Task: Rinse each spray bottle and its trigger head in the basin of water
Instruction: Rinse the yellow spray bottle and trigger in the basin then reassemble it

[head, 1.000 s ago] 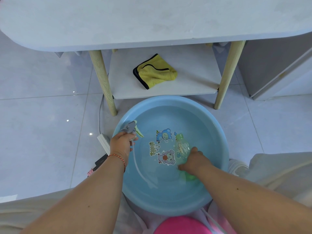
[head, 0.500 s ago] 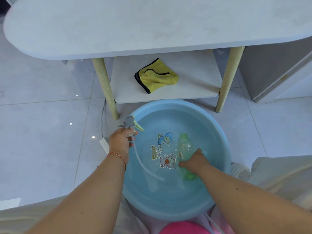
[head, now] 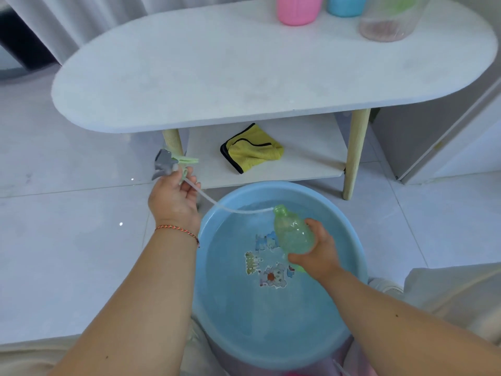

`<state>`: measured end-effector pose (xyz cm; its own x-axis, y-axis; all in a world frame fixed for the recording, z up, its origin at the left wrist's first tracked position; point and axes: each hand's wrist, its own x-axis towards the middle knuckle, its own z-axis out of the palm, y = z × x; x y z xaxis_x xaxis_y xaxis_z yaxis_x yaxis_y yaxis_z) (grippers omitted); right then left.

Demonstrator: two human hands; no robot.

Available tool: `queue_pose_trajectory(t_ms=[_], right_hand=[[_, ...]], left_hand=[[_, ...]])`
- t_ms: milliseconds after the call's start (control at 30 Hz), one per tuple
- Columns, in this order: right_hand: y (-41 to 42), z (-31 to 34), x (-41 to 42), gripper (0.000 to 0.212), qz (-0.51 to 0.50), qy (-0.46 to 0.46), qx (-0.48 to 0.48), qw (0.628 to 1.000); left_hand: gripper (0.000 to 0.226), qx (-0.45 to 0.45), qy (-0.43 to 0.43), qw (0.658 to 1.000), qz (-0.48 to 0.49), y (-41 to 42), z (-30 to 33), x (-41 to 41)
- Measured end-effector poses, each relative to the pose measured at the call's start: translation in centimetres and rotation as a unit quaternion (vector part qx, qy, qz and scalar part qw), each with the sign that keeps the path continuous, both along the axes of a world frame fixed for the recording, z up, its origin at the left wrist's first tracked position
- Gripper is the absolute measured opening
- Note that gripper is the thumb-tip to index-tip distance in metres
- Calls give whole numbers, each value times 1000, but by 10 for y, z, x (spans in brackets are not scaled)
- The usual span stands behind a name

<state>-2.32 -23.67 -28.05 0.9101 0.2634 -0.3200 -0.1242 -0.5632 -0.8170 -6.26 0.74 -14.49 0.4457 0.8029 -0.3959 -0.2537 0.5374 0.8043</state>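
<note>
Two bare hands are busy over the blue basin (head: 217,308), which serves as the landmark here. The right hand (head: 315,252) is wrapped around the lower body of the green spray bottle (head: 291,234), holding it above the water near the basin's far side; the bottle's long axis tilts, its open neck pointing up and away from the person toward the far rim, its base down toward the wrist. The left hand (head: 173,199), a braided bracelet (head: 177,231) at its wrist, is raised outside the basin beyond its far-left rim, fingers pinched on the trigger head (head: 169,164), whose grey nozzle points left, away from the basin. From the head a pale dip tube (head: 235,208) runs down and right across the rim, its end at the bottle's mouth. Cartoon stickers (head: 267,263) show through the water on the basin floor. Past the basin stands a white table (head: 244,71), with a yellow cloth (head: 252,150) on its lower shelf.
</note>
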Motion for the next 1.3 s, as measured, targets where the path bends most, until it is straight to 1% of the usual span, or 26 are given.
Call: queue_pose_trajectory(t_ms=[133, 233, 367, 567, 667, 733, 800, 900, 1100, 1233, 1300], right_hand=[[5, 22, -2, 79, 17, -61, 28, 998], [8, 38, -5, 79, 44, -85, 40, 995], [10, 56, -10, 77, 73, -114, 50, 990], [13, 71, -18, 77, 117, -148, 53, 981], [18, 82, -22, 77, 128, -147, 67, 978], [22, 90, -25, 77, 130, -149, 76, 977], [24, 94, -27, 78, 125, -154, 80, 977], [27, 102, -30, 79, 120, -147, 84, 978], [35, 131, -29, 75, 112, -146, 127, 975], [46, 158, -28, 73, 92, -146, 168, 971], [49, 172, -22, 74, 79, -146, 191, 967]], left_hand=[[12, 46, -29, 998, 6, -3, 31, -3], [16, 75, -32, 997, 0, -7, 47, -7], [15, 97, -32, 995, 7, -10, 55, -16], [17, 106, -17, 994, 5, -25, 57, -24], [19, 124, 17, 991, -37, -44, 49, -28], [16, 143, 41, 984, -100, -61, 39, -32], [19, 152, 51, 975, -154, -78, 31, -37], [22, 155, 51, 971, -174, -87, 34, -41], [34, 208, 32, 954, -212, -71, 65, -37], [27, 277, 7, 934, -227, -65, 96, -28], [26, 296, -23, 918, -261, -60, 114, -21]])
